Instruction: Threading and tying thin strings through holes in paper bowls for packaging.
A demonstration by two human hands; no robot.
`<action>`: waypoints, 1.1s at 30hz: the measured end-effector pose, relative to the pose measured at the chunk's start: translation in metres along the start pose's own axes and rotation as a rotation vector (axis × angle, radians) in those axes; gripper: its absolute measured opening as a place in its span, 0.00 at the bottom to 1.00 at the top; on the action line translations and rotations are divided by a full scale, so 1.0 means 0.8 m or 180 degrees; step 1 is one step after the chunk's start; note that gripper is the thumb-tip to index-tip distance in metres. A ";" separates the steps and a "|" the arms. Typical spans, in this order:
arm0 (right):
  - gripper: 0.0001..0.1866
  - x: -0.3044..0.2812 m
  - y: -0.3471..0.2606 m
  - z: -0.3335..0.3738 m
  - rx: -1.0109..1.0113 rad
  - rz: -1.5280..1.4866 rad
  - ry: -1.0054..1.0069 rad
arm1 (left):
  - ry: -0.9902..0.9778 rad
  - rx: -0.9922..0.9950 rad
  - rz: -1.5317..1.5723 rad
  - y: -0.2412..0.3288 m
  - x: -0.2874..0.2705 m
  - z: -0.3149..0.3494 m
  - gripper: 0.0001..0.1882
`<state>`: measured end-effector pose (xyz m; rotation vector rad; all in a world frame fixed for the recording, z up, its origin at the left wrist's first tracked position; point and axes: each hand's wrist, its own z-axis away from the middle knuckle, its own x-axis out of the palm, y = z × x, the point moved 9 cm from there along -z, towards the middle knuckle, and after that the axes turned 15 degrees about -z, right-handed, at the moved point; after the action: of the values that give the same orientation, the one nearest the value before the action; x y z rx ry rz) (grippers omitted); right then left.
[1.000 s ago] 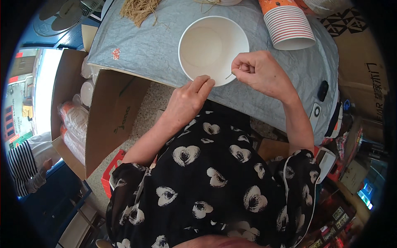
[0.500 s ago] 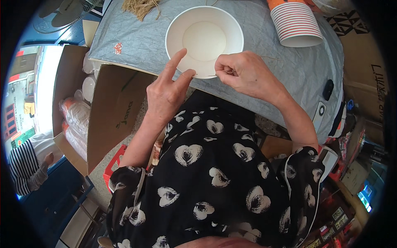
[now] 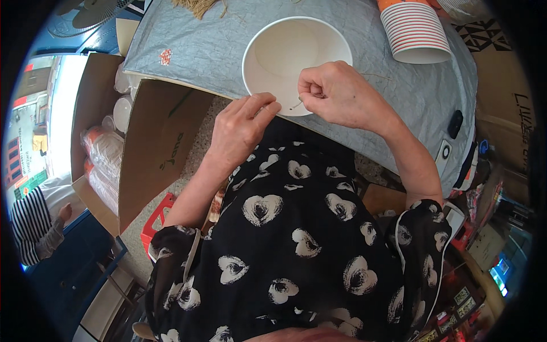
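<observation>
A large white paper tub (image 3: pixel 302 43) leans toward me at the near edge of the table, its mouth facing up. My left hand (image 3: pixel 242 126) is closed at its near left rim, thumb and fingers together on the wall. My right hand (image 3: pixel 342 94) is closed in a pinch above the near right side of the rim. From its fingertips pokes the short end of a thin cord (image 3: pixel 295 106). Just beside that end is a small dark hole in the tub's near wall. The rest of the cord is mostly hidden by my right hand.
Nested paper tubs (image 3: pixel 419 34) lie at the far right of the grey-covered table (image 3: pixel 188 34). A bundle of tan cord (image 3: pixel 199 7) and a small red-and-white heap (image 3: pixel 165 56) are at far left. An open cardboard box (image 3: pixel 159 142) holds wrapped tubs. A phone (image 3: pixel 443 154) lies right.
The tub has shifted right and tipped further toward me. My left hand's raised forefinger has come down, and its fingers have closed at the rim. The cord's end now shows at my right fingertips.
</observation>
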<state>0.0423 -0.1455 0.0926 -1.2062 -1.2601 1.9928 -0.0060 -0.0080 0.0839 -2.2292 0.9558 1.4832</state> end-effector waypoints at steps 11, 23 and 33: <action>0.05 0.010 0.036 -0.011 0.0266 -0.0287 -0.0272 | -0.0022 0.0065 0.0108 0.005 0.001 -0.005 0.14; 0.05 0.014 0.039 -0.017 0.0196 -0.0206 -0.0304 | -0.0284 -0.0156 0.0273 0.000 0.007 -0.013 0.13; 0.05 0.020 0.033 -0.022 0.0174 -0.0147 -0.0324 | -0.0403 -0.0069 0.0193 -0.004 0.014 -0.012 0.14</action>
<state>0.0511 -0.1369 0.0591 -1.0525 -1.2618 2.0638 0.0055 -0.0152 0.0777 -2.1094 0.9796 1.6469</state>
